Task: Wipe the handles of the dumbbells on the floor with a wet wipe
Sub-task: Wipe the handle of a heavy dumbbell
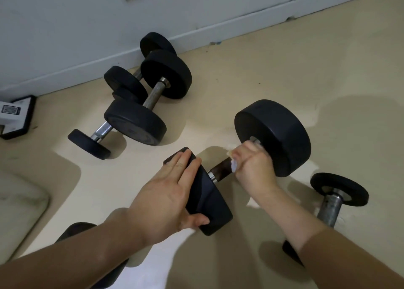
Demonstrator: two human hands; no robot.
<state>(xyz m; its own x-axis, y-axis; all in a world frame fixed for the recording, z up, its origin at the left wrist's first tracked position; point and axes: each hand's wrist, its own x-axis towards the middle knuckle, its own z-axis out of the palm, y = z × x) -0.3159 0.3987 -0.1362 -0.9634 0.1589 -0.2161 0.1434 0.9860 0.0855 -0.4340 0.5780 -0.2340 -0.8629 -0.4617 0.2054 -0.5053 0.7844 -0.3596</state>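
The job looked to be under way, not finished: one large dumbbell [220, 169] lay on the floor [284, 69] in front of the person, and the wet wipe [233, 166] was on its handle, up against the far weight [273, 135]. The dark stretch of handle near the closer weight [209, 201] was bare, and by my reading probably not yet wiped. Three more dumbbells [153, 96] lay clustered by the wall [65, 37] and another dumbbell [332, 201] lay off to the right; nothing showed whether their handles had been cleaned, so I would count them as possibly left to do. The right hand [251, 166] was curled round the handle with the wipe bunched inside the fist, only a white edge of it showing. The left hand [172, 192] lay flat against the closer weight, fingers straight and together across its top, thumb spread along the lower edge, apparently steadying the dumbbell against rolling. Both forearms reached in from below.
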